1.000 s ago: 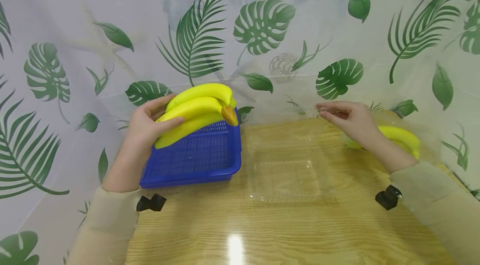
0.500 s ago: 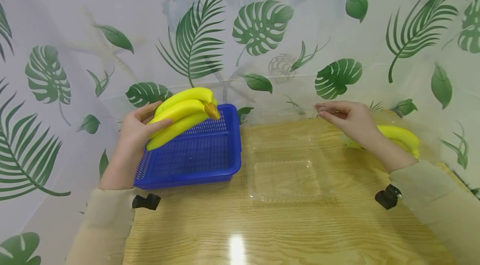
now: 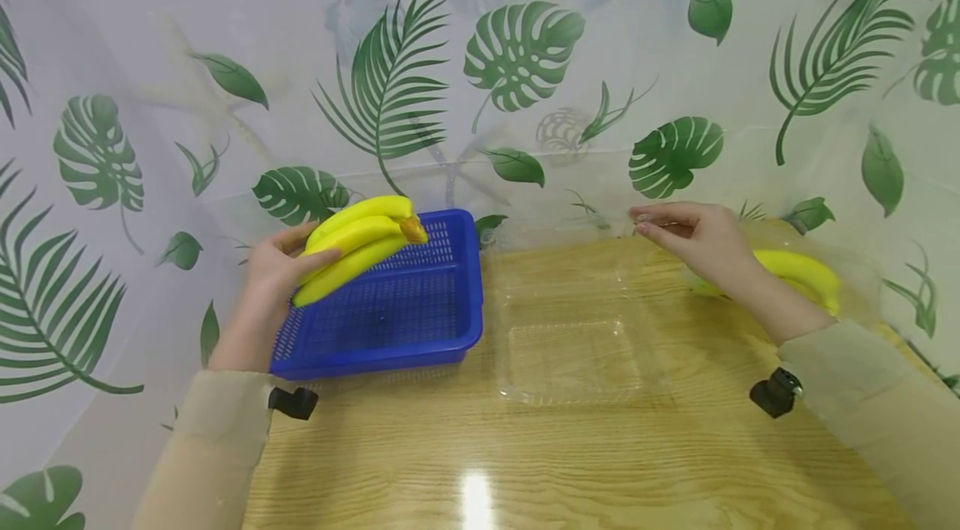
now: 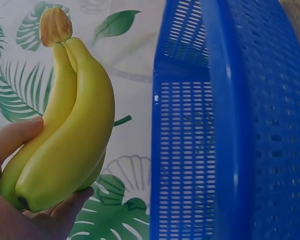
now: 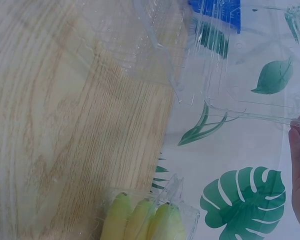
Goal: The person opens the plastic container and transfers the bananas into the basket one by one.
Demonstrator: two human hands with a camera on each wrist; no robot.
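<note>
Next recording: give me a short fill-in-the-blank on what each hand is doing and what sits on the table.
1. The left hand grips a bunch of ____ above the blue basket.
2. The right hand pinches the raised lid of a ____ plastic container.
3. The basket stands on a ____ table.

Missing words: bananas; clear; wooden

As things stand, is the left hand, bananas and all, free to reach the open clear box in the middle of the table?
Probably yes. The left hand grips the bananas above the blue basket; the right hand holds the clear box lid up, leaving it open.
</note>
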